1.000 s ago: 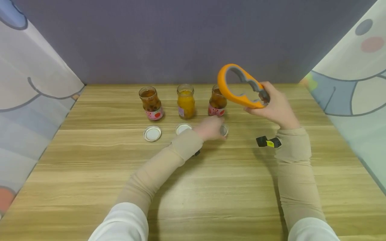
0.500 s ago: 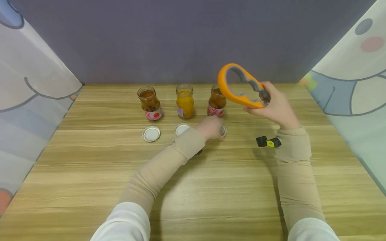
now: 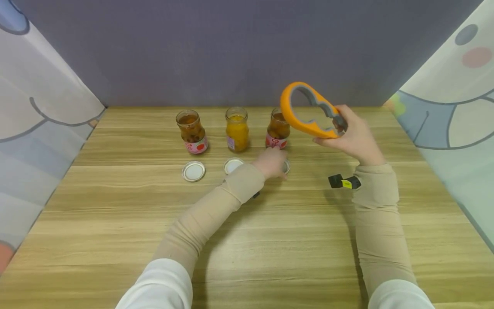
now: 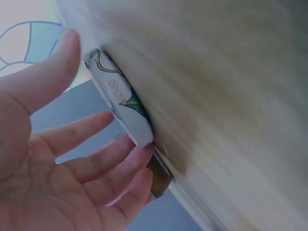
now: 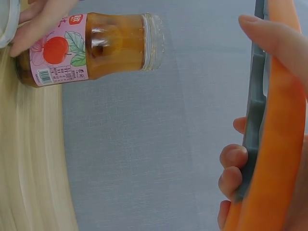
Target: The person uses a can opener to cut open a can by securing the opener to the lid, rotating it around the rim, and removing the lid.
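My right hand grips an orange jar opener with a grey toothed inner edge, raised above the table. My left hand is low by the right-hand lid, which it partly hides. In the left wrist view the fingers of my left hand are extended, the thumb stands apart from the lid, and some fingertips appear to touch its edge. Just behind is an uncapped jar of dark fruit with a pink label.
An uncapped jar of yellow fruit stands in the middle, another dark fruit jar on the left. Two lids, one left and one middle, lie before them on the wooden table. A grey wall rises behind.
My left hand shifts very slightly, staying by the right-hand lid. The lid now shows a little farther left than a second ago. My right hand keeps the jar opener almost still.
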The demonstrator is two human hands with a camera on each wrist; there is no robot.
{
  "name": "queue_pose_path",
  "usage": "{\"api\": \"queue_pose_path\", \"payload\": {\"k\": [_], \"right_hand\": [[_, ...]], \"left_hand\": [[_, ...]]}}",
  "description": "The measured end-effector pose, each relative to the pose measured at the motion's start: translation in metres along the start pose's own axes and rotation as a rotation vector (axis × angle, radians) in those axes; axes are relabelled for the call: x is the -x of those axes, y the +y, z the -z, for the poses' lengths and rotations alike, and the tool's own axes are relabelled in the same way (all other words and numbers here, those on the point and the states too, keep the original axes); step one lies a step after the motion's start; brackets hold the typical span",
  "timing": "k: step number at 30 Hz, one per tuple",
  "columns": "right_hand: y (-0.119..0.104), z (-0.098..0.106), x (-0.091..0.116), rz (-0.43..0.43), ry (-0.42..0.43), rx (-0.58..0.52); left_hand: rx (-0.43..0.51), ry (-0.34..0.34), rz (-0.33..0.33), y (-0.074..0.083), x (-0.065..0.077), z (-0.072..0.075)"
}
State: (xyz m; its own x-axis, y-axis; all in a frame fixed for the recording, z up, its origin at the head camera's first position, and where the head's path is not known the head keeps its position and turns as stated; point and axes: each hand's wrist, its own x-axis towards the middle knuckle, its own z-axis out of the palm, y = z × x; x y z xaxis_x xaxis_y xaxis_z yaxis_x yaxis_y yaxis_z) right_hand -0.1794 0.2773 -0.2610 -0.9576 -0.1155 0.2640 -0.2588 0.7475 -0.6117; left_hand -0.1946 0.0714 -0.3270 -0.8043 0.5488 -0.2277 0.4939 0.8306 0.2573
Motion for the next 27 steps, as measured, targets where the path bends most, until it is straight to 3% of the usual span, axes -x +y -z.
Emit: {"api": "queue_pose_path", "payload": {"k": [6,10,19,27], "right_hand": [[0.001,0.001,0.0,-0.01,0.0,-0.009],[0.006,0.002,0.0,-0.011,0.006,-0.017],[0.023,0.014,0.003,-0.045,-0.058,-0.027],[0.044,0.029,0.003,-0.072,-0.122,0.078]], "left_hand": [[0.091,0.027,-0.031,-0.009,0.0,0.002],[0.147,0.06,-0.029,-0.018,0.008,0.004],[0.261,0.2,0.001,-0.031,0.051,0.012],[0.355,0.33,-0.019,-0.042,0.081,0.011]]}}
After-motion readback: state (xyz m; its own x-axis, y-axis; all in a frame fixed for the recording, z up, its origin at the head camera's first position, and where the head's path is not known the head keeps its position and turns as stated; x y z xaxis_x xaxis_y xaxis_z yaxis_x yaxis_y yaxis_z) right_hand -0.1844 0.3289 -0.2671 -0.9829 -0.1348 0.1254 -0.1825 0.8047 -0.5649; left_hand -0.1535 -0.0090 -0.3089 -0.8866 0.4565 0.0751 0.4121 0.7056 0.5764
